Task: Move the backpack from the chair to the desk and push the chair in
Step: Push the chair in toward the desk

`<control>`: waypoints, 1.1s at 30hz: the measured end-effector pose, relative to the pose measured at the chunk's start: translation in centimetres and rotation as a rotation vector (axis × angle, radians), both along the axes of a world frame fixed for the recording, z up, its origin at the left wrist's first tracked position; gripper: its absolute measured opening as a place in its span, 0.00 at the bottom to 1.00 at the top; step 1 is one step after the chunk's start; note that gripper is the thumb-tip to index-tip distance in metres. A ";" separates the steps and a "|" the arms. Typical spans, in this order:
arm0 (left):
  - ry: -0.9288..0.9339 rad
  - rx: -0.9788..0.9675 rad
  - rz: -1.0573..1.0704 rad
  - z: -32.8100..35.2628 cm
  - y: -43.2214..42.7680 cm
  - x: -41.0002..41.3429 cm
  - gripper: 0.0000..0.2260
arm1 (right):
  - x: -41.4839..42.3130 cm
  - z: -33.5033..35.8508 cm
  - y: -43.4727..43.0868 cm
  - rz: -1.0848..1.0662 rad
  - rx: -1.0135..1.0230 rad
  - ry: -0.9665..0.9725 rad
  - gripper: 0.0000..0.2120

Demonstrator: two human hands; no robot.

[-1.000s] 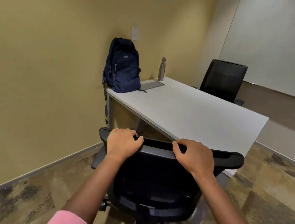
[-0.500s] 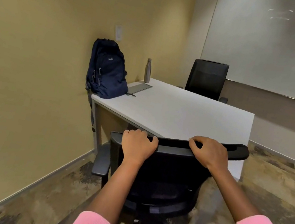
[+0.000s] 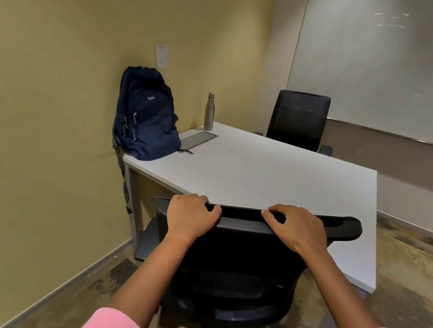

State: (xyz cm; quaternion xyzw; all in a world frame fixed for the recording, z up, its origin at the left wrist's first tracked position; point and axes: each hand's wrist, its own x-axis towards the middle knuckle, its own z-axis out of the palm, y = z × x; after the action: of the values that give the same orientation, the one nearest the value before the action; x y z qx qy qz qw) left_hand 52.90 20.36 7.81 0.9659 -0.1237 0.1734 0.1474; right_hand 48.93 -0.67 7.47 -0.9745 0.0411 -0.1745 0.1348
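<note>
A navy blue backpack stands upright on the near left corner of the white desk, leaning against the yellow wall, one strap hanging over the desk edge. A black mesh office chair stands at the desk's near side, its backrest top level with the desk edge. My left hand grips the left part of the backrest's top rim. My right hand grips the rim further right. The chair's seat and base are mostly hidden behind the backrest and my arms.
A steel bottle and a flat grey panel sit on the desk beside the backpack. A second black chair stands at the far side under a whiteboard. The yellow wall runs close on the left.
The chair has rolled forward toward the desk with both hands on its backrest; its top rim now overlaps the desk edge. The view has moved closer and turned left.
</note>
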 end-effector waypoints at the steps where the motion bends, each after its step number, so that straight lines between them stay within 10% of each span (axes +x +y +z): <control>1: -0.008 -0.008 -0.007 0.0 0.3 0.8 0.19 | 0.7 0.1 0.1 0.026 -0.021 0.038 0.24; 8: -0.015 -0.050 -0.038 0.0 2.1 6.0 0.17 | 4.6 1.7 -1.2 0.061 0.029 0.321 0.25; 33: -0.017 -0.026 -0.502 0.0 16.2 18.1 0.22 | 7.2 0.1 17.4 -0.380 -0.084 0.167 0.30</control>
State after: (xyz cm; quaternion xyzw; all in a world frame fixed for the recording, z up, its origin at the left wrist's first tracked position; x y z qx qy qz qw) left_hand 71.00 36.59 7.80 0.9015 -0.3586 0.1409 0.1972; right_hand 56.16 16.68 7.59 -0.9650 0.2281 -0.1172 0.0550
